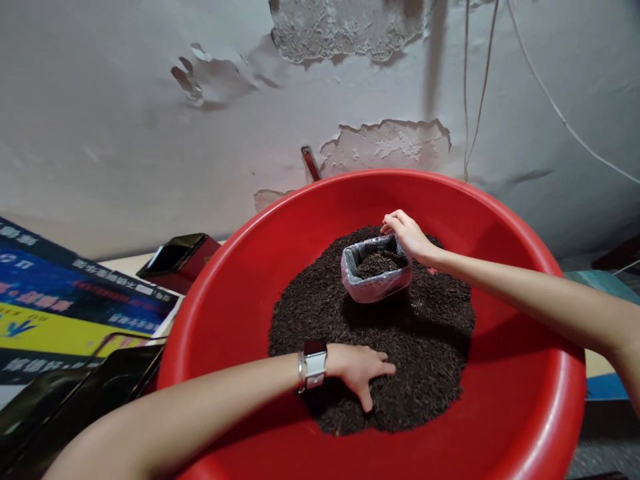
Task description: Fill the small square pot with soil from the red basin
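A big red basin (520,400) holds a heap of dark loose tea leaves (430,347). My left hand (361,371), with a watch on the wrist, rests in the near side of the heap, fingers dug into the leaves and curled. An open pink pouch (375,283) with a silver lining stands on the heap, partly filled with leaves. My right hand (407,233) pinches the pouch's back right rim and keeps it upright.
A peeling white wall (150,100) stands right behind the basin. At the left lie printed blue and yellow cartons (55,300), a dark red box with a phone on it (175,257), and a black tray (75,393). Thin cables (550,100) hang at the upper right.
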Available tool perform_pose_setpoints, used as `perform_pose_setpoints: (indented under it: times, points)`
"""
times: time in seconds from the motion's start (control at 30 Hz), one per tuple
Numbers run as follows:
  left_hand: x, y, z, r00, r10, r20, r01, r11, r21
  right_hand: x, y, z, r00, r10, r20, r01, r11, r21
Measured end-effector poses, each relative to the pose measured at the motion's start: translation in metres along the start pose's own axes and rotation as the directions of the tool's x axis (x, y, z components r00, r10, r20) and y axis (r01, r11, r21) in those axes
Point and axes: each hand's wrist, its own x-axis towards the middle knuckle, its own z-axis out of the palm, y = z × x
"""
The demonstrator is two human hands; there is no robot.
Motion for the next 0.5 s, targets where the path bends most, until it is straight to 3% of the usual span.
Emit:
perform_pose_setpoints:
  times: [0.27,0.4,0.5]
  points:
    - [0.001,0.000,0.005,1.000,0.006,-0.007,-0.005,0.998,0.066,-0.002,-0.001,0.001,1.000,0.002,0.009,-0.001,1.000,-0.017]
    - [-0.002,0.002,0.006,0.992,0.059,-0.108,-0.042,0.987,0.153,0.000,0.000,0.000,1.000,-0.004,-0.020,0.004,1.000,-0.006]
    - [-0.010,0.004,-0.008,0.968,0.118,-0.222,-0.083,0.984,0.160,0.004,0.002,-0.004,0.996,-0.005,-0.086,0.007,1.000,0.017]
